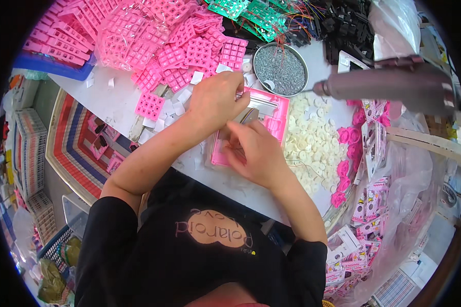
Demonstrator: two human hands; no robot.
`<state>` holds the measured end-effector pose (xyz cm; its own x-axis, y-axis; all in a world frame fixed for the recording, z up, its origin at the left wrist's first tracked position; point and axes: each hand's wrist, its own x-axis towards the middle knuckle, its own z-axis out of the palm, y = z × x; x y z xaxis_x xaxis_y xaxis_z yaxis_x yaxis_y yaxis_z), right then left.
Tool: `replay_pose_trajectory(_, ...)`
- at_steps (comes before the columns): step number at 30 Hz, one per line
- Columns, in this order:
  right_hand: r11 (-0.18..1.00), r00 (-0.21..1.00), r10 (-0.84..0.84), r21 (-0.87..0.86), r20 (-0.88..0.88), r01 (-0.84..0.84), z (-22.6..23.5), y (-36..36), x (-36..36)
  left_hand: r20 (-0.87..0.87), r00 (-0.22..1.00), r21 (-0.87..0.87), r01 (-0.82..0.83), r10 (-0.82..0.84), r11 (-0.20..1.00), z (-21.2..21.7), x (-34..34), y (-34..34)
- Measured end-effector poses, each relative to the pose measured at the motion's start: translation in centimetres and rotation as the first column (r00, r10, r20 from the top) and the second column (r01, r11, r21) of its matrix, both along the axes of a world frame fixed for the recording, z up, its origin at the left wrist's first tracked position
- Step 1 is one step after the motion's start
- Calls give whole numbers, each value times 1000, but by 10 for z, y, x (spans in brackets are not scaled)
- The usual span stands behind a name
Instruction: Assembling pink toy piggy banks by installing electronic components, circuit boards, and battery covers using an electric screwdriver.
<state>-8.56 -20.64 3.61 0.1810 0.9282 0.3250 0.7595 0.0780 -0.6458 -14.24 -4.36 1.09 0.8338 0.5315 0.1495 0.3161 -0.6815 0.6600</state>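
I have both hands over the pink case (283,113), which sits on the white tabletop (115,105) near its front edge, between the heap of pink keypads (198,51) and the spread of small white round parts (312,140). My left hand (217,97) is bent over the upper left of the case, thumb and forefinger drawn in close to each other; whether something thin is pinched between them, I can't tell. My right hand (256,153) reaches in from below, its fingers curled over the lower part of the case and thumb bent toward them, but their tips are blurred and I can't say if they are clamped on anything. Between my hands a silvery strip (264,101) shows inside the pink shell, and a thin wire (305,166) lies beside my right hand. I judge that I am in the middle of fitting or settling a part inside the case, well short of closing it. The next move seems to call for keeping the shell steady with one hand while the other presses the part home, no wire trapped. The tin of small metal pieces (281,69) and the powered driver (389,86) are near enough for fastening afterwards.
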Motion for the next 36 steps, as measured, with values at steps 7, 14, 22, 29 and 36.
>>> replay_pose_trajectory(7,939,938,344,3,-47,-345,22,-2,14,-21,999,129,-38,41,991,-1,8,1)
replay_pose_trajectory(14,966,952,-248,-113,-181,230,17,46,87,325,931,306,61,-164,950,-2,12,0)
replay_pose_trajectory(22,958,930,-177,271,321,89,12,20,64,216,951,-91,247,-223,965,10,3,4)
replay_pose_trajectory(29,964,879,-266,103,396,245,-4,4,61,60,956,-419,285,-287,862,18,-2,21)
replay_pose_trajectory(36,924,810,-98,-248,579,289,12,2,37,253,726,-47,669,-639,742,16,2,32)
